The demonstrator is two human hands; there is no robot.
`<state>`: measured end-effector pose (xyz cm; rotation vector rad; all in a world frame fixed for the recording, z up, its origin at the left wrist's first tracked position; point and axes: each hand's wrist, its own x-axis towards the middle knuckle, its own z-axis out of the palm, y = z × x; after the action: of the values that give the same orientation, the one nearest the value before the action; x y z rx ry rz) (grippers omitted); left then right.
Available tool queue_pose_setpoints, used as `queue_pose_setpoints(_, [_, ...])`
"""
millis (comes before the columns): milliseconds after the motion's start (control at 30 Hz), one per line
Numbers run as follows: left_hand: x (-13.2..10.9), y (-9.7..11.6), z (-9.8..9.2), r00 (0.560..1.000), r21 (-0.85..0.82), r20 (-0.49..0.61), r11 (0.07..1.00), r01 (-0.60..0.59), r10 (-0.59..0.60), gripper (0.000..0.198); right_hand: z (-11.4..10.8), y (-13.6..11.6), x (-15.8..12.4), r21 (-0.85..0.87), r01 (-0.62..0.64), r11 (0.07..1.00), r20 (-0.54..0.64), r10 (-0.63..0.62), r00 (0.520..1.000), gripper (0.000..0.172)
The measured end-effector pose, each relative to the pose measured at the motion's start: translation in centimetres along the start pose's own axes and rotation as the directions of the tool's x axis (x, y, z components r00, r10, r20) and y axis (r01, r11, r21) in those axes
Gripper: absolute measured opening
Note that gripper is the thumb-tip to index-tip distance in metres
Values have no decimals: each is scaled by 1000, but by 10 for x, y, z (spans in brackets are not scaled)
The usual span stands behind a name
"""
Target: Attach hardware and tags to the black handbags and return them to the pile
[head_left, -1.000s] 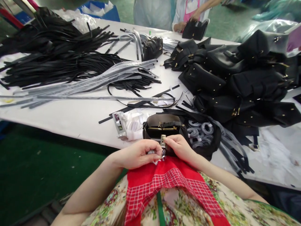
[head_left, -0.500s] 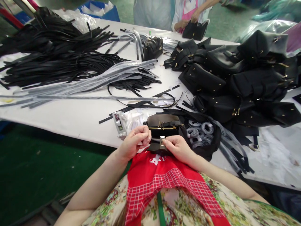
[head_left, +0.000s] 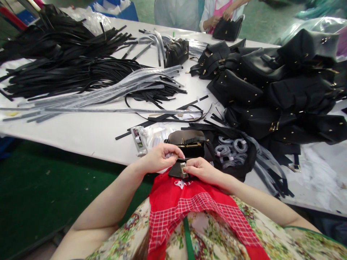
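A small black handbag with a gold zip lies at the table edge against my red apron. Its black flap, bearing a gold metal clasp, hangs towards me. My right hand is closed on the flap's right side, thumb against the clasp. My left hand is closed in a pinch just above the flap, its fingertips beside the flap's upper edge; what lies between them is too small to make out.
Coiled grey straps lie in a black holder to the right. Black handbags are piled behind it. Bundles of black straps cover the left. A small box sits by my left hand. Across the table, a person holds a black bag.
My left hand has moved right, from beside the bag to the flap's upper edge. The clasp has tilted and shifted slightly left with my right hand.
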<state>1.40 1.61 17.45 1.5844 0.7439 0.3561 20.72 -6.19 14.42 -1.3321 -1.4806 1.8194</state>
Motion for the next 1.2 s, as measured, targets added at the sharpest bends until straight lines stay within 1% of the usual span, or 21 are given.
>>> queue_pose_setpoints(67, [-3, 3, -1, 996, 192, 60, 978, -75, 65, 20, 0, -1, 0, 28, -15, 999, 25, 14, 1000, 31])
queue_pose_setpoints(167, [-6, 8, -2, 978, 421, 159, 887, -191, 135, 20, 0, -2, 1, 17, -14, 1000, 25, 14, 1000, 30])
queue_pose_setpoints(300, [-8, 15, -2, 957, 645, 272, 719, -259, 101, 21, 2, -2, 1, -27, -9, 1000, 22, 10, 1000, 28])
queue_pose_setpoints(433, [-7, 19, 0, 936, 727, 341, 608, -318, 82, 24, 3, -1, 1, -48, -1, 999, 21, 2, 1000, 26])
queue_pose_setpoints(633, [-4, 19, 9, 906, 817, 416, 408, -408, 72, 16, 3, -2, 1, -30, -20, 999, 53, 22, 998, 25])
queue_pose_setpoints(700, [-2, 17, 10, 909, 832, 412, 381, -404, 64, 15, 3, -2, 1, -39, -39, 998, 38, 40, 998, 24])
queue_pose_setpoints(733, [0, 16, 10, 919, 839, 388, 388, -381, 65, 15, 3, -2, 1, -53, -46, 998, 31, 47, 998, 25])
queue_pose_setpoints(800, [3, 14, 8, 951, 842, 299, 446, -305, 85, 16, 3, -1, 1, -89, -54, 995, 14, 55, 998, 26])
queue_pose_setpoints(867, [6, 11, 4, 976, 802, 183, 557, -217, 117, 16, 2, 0, 2, -115, -54, 992, -1, 54, 999, 30])
queue_pose_setpoints(933, [8, 7, 0, 987, 714, 90, 682, -158, 135, 16, 2, 0, 2, -118, -56, 991, -10, 56, 998, 32])
queue_pose_setpoints(1000, [9, 3, -4, 992, 595, 13, 796, -107, 124, 16, 0, -1, 3, -99, -60, 993, -9, 59, 998, 32])
queue_pose_setpoints(1067, [9, -1, -7, 997, 432, -58, 901, -29, 60, 14, -1, -3, 2, -60, -61, 996, 1, 62, 998, 31])
queue_pose_setpoints(1133, [10, -5, -7, 993, 182, -101, 980, 86, -69, 18, -1, -5, 2, 1, -68, 998, 27, 68, 997, 30])
queue_pose_setpoints(1167, [10, -7, -7, 985, 29, -103, 989, 142, -138, 21, 0, -5, 1, 38, -75, 996, 44, 74, 996, 28])
queue_pose_setpoints(1200, [10, -9, -7, 975, -122, -96, 975, 186, -198, 24, 0, -5, 1, 74, -82, 994, 65, 77, 995, 27])
